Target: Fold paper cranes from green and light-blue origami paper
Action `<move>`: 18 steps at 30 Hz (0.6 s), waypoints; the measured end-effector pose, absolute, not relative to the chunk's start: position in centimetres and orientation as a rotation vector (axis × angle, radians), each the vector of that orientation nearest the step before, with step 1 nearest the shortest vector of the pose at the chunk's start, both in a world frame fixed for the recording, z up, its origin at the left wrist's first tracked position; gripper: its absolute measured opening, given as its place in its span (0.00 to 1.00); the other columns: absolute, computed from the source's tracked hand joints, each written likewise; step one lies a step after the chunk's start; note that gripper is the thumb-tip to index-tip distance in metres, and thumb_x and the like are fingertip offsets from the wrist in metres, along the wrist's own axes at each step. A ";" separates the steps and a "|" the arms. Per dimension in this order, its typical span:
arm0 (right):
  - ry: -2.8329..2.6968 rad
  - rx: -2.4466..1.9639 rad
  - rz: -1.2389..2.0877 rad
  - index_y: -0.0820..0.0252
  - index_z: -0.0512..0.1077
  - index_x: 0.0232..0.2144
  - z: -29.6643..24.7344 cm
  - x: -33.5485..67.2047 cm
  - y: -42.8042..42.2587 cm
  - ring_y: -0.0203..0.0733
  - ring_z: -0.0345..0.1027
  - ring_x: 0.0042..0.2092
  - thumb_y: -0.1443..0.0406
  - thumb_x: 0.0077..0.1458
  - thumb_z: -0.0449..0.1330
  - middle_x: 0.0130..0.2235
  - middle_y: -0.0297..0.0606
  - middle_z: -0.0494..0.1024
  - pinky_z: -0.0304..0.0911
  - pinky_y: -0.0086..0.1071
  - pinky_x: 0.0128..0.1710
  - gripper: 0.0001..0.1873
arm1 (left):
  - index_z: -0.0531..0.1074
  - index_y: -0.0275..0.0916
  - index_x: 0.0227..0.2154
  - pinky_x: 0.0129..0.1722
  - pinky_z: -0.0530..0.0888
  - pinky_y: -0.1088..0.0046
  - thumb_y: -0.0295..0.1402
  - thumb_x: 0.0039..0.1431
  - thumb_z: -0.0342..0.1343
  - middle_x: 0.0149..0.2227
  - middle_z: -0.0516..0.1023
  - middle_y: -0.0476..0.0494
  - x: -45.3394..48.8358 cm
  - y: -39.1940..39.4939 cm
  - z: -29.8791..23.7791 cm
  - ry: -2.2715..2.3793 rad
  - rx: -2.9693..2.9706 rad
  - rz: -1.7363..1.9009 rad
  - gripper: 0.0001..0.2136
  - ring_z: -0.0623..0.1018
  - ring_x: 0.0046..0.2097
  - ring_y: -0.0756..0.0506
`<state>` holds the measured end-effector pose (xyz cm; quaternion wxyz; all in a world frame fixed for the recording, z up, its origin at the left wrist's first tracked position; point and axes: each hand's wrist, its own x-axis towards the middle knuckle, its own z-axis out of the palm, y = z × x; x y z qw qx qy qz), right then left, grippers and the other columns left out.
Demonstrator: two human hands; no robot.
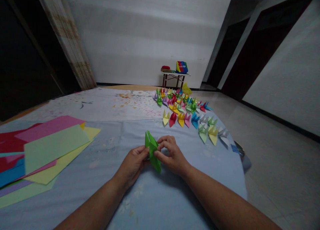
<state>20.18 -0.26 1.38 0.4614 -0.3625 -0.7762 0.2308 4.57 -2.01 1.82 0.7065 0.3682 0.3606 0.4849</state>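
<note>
A green folded paper (pixel 153 147), long and diamond-shaped with a split upper end, is held upright just above the tablecloth. My left hand (pixel 136 161) pinches its left side between thumb and fingers. On the other side, the thumb and index finger of my right hand (pixel 172 155) close on the paper's right edge, with the other fingers curled. Beyond my hands, to the right, stand many folded paper cranes (pixel 173 119) in rows, in yellow, red, pink, blue, green and white.
Loose coloured paper sheets (pixel 55 145) lie in an overlapping pile at the left. A blue patterned tablecloth (pixel 112 196) covers the round table. Behind it, a small stand (pixel 175 73) by the wall bears a colourful box (pixel 182 67). A dark object (pixel 240 150) sits beyond the right edge.
</note>
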 end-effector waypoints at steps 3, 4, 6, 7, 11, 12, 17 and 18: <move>-1.887 -0.901 0.594 0.58 0.67 0.25 1.2 20.0 -0.2 0.40 0.59 0.43 0.69 0.46 0.60 0.36 0.36 0.68 0.55 0.37 0.45 0.04 | 0.76 0.34 0.32 0.30 0.70 0.75 0.35 0.47 0.60 0.29 0.79 0.43 4.7 -2.1 2.0 0.818 0.812 1.080 0.11 0.75 0.29 0.49; -1.884 -0.906 0.597 0.58 0.66 0.25 1.1 20.0 -0.1 0.40 0.59 0.42 0.69 0.46 0.60 0.36 0.36 0.69 0.55 0.37 0.45 0.04 | 0.76 0.34 0.31 0.30 0.71 0.75 0.35 0.47 0.60 0.29 0.79 0.43 4.8 -2.2 2.0 0.819 0.810 1.080 0.10 0.75 0.29 0.49; -1.879 -0.915 0.596 0.58 0.66 0.24 1.0 20.0 -0.1 0.40 0.60 0.41 0.68 0.47 0.60 0.34 0.35 0.69 0.55 0.36 0.44 0.04 | 0.76 0.34 0.31 0.31 0.71 0.74 0.35 0.48 0.60 0.29 0.79 0.43 4.8 -2.2 2.2 0.815 0.807 1.079 0.10 0.75 0.29 0.48; -1.879 -0.913 0.596 0.58 0.67 0.24 1.1 20.0 0.0 0.40 0.60 0.41 0.68 0.47 0.60 0.33 0.35 0.69 0.56 0.36 0.44 0.04 | 0.76 0.34 0.32 0.31 0.71 0.74 0.34 0.48 0.59 0.30 0.79 0.43 4.8 -2.2 2.2 0.809 0.805 1.078 0.10 0.75 0.29 0.48; -1.900 -0.854 0.637 0.57 0.69 0.31 1.6 20.5 0.0 0.40 0.61 0.42 0.66 0.46 0.61 0.36 0.37 0.70 0.56 0.36 0.44 0.06 | 0.75 0.34 0.34 0.32 0.71 0.74 0.32 0.52 0.56 0.30 0.78 0.43 4.7 -2.1 2.3 0.771 0.761 1.085 0.09 0.75 0.30 0.48; -1.897 -0.843 0.662 0.57 0.69 0.34 1.8 20.7 0.0 0.40 0.61 0.43 0.65 0.47 0.60 0.37 0.37 0.70 0.57 0.36 0.44 0.09 | 0.75 0.34 0.35 0.32 0.72 0.73 0.32 0.52 0.56 0.30 0.78 0.43 4.7 -2.1 2.3 0.762 0.745 1.091 0.09 0.75 0.30 0.48; -1.775 -0.896 0.841 0.59 0.68 0.39 1.8 21.2 0.1 0.38 0.62 0.40 0.62 0.52 0.54 0.38 0.38 0.70 0.59 0.33 0.41 0.11 | 0.74 0.34 0.36 0.34 0.72 0.72 0.31 0.53 0.55 0.33 0.78 0.41 4.6 -1.9 2.2 0.721 0.702 1.117 0.09 0.76 0.33 0.47; -1.741 -0.914 0.887 0.60 0.69 0.38 1.7 21.1 0.2 0.37 0.62 0.38 0.62 0.53 0.54 0.36 0.37 0.71 0.59 0.33 0.39 0.11 | 0.74 0.34 0.36 0.34 0.72 0.73 0.31 0.53 0.55 0.33 0.78 0.42 4.6 -1.9 2.3 0.715 0.698 1.125 0.09 0.76 0.33 0.47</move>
